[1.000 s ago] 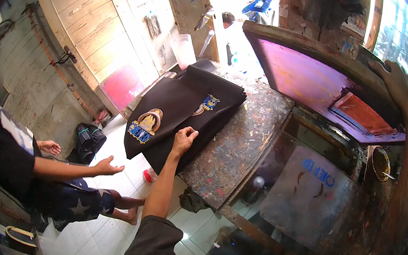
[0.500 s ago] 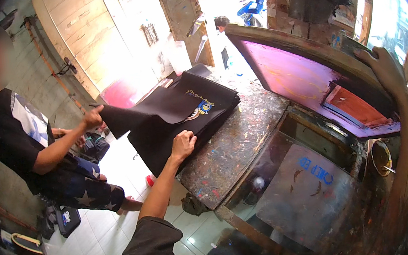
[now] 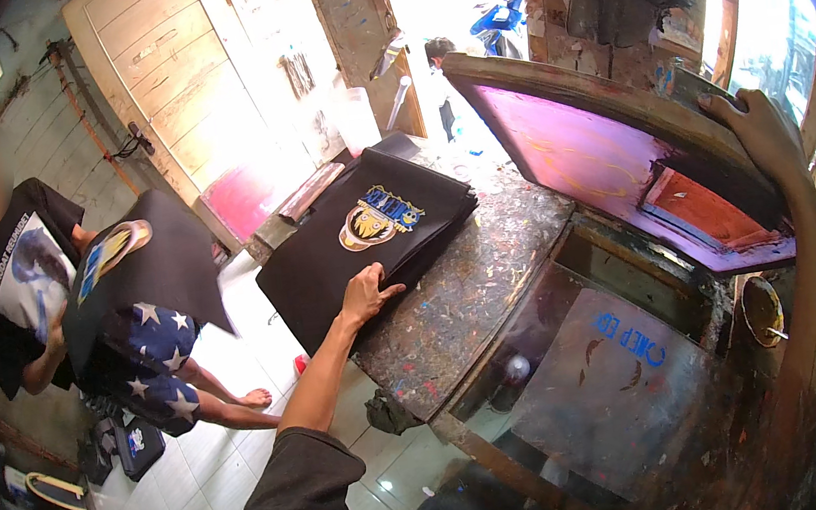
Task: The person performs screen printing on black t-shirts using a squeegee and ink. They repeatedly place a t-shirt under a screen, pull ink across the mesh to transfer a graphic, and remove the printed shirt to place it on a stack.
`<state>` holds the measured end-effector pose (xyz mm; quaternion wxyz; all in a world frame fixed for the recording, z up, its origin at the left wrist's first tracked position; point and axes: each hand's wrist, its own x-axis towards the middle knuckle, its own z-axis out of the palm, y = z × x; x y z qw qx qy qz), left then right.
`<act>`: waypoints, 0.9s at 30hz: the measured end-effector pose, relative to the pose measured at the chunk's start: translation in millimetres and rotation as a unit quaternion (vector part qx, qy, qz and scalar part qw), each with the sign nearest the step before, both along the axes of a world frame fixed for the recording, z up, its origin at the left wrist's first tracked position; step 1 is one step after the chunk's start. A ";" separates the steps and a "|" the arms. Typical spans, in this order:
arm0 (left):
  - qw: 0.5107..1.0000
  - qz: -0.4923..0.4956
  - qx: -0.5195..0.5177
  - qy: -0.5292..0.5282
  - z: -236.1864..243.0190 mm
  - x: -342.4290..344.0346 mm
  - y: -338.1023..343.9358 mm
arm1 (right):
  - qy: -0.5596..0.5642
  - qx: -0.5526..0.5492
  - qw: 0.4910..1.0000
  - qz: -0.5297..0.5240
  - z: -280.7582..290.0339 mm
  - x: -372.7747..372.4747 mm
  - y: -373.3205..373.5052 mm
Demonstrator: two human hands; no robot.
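Observation:
My left hand (image 3: 365,295) has curled fingers at the near edge of a stack of black fabric sheets (image 3: 310,276) on the paint-stained table. The top sheet bears a colorful printed cartoon emblem (image 3: 379,218). My right hand (image 3: 744,116) grips the upper bar of a raised screen-printing frame (image 3: 546,138) with a pink-purple mesh and an orange-red patch. Below it lies a grey platen (image 3: 597,415) with blue markings. A co-worker (image 3: 16,259) at the left holds a separate black printed sheet (image 3: 141,250) in both hands.
The table (image 3: 463,299) has a bucket with a stick (image 3: 762,315) at its right and a clear pitcher (image 3: 352,120) at the back. An open door (image 3: 156,72) leads out to a blue motorbike and another person (image 3: 437,65). Black bags (image 3: 137,442) sit on the tiled floor.
The co-worker has lifted the top printed sheet off the stack and drawn it leftward, exposing another emblem. My left hand remains at the stack's edge, my right on the frame.

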<state>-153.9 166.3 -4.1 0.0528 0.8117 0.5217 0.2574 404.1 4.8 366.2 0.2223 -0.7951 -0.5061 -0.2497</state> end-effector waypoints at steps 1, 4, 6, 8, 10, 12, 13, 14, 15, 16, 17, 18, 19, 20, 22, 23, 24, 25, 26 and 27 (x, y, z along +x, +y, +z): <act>1.000 -0.012 0.004 0.011 -4.6 -5.9 3.8 | 0.007 -0.011 1.000 0.004 0.3 -2.7 0.1; 0.998 -0.015 -0.044 -0.050 -11.1 -22.4 16.3 | 0.031 -0.041 0.999 0.013 6.2 -13.3 -3.3; 0.986 0.009 -0.109 -0.127 -11.9 -27.2 24.2 | 0.054 -0.064 0.996 0.012 10.6 -25.2 -8.7; 0.960 0.046 -0.185 -0.206 -11.1 -29.2 37.3 | 0.033 -0.058 0.998 0.001 10.6 -24.4 -11.5; 0.953 0.018 -0.211 -0.216 -11.3 -55.6 47.9 | 0.029 -0.032 0.999 0.019 7.5 -25.8 -10.5; 0.948 0.026 -0.238 -0.212 -3.6 -46.5 52.0 | 0.019 -0.001 0.999 0.031 3.8 -25.7 -13.0; 0.968 0.021 -0.211 -0.137 -0.6 -44.0 49.0 | 0.027 -0.025 0.999 0.028 4.9 -29.0 -12.8; 0.981 0.014 -0.184 -0.062 7.4 -34.9 38.6 | 0.036 -0.049 0.998 0.023 5.6 -32.7 -9.8; 0.989 0.009 -0.149 0.014 19.3 -27.9 27.2 | 0.046 -0.068 0.996 0.020 8.2 -34.6 -7.3; 0.990 -0.105 -0.067 0.058 22.2 -18.5 14.0 | 0.025 -0.049 0.998 0.017 10.6 -29.1 -6.8; 0.981 -0.152 -0.116 0.034 6.7 -28.9 3.8 | 0.015 -0.033 0.999 0.036 4.2 -25.0 3.2; 0.957 -0.212 -0.196 0.001 12.1 22.9 -19.7 | -0.014 -0.028 0.999 0.020 -1.4 -8.9 2.8; 0.931 -0.276 -0.240 0.010 13.7 52.6 -46.6 | -0.009 -0.027 0.999 0.015 1.4 -2.0 0.9; 0.916 -0.281 -0.283 0.030 16.2 88.2 -82.1 | -0.007 -0.009 1.000 0.007 -0.6 8.5 0.6; 0.865 -0.326 -0.381 -0.022 33.2 116.7 -150.0 | -0.005 0.015 1.000 0.016 -8.3 17.3 6.0; 0.890 -0.378 -0.257 -0.002 15.9 113.7 -164.9 | -0.015 0.022 0.999 0.023 -6.9 16.1 5.9; 0.896 -0.424 -0.129 0.020 0.3 110.9 -177.6 | -0.024 0.028 0.999 0.032 -6.7 13.9 8.1; 0.896 -0.429 -0.111 0.031 -7.7 106.7 -191.5 | -0.045 0.046 0.997 0.050 -12.2 30.1 15.6; 0.894 -0.436 -0.096 0.036 -16.5 104.4 -206.2 | -0.051 0.051 0.996 0.060 -15.2 42.7 21.7; 0.895 -0.435 -0.091 0.044 -23.8 103.4 -217.4 | -0.054 0.057 0.994 0.070 -19.7 51.3 28.1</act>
